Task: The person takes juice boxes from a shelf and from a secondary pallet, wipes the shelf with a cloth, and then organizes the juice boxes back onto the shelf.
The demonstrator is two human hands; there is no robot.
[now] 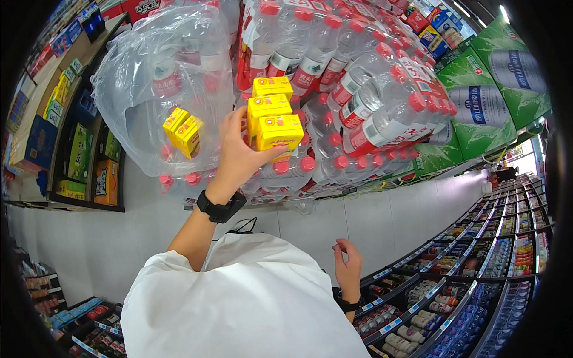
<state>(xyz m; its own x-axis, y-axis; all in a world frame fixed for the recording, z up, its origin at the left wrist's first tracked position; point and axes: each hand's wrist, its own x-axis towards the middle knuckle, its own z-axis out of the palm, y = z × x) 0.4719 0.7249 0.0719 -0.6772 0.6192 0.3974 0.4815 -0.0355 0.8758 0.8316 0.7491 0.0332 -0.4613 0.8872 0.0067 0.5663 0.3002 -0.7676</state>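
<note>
My left hand (239,147), with a black watch at its wrist, is around the near end of several yellow drink cartons (280,132) standing in a row on shrink-wrapped water bottles. Its thumb lies across the nearest carton's front; the other fingers are partly hidden along the left side. More yellow cartons (183,132) stand together to the left, on the clear plastic wrap (130,98) over bottles with red caps. My right hand (348,264) hangs low at my right side, away from the cartons, fingers slightly curled and holding nothing visible.
Packs of water bottles (380,116) are piled ahead, with green beer cases (474,107) at their right. A shelf with boxed goods (80,152) stands at the left. Long racks of bottled drinks (447,277) run along the right. Pale floor tiles (367,219) show between.
</note>
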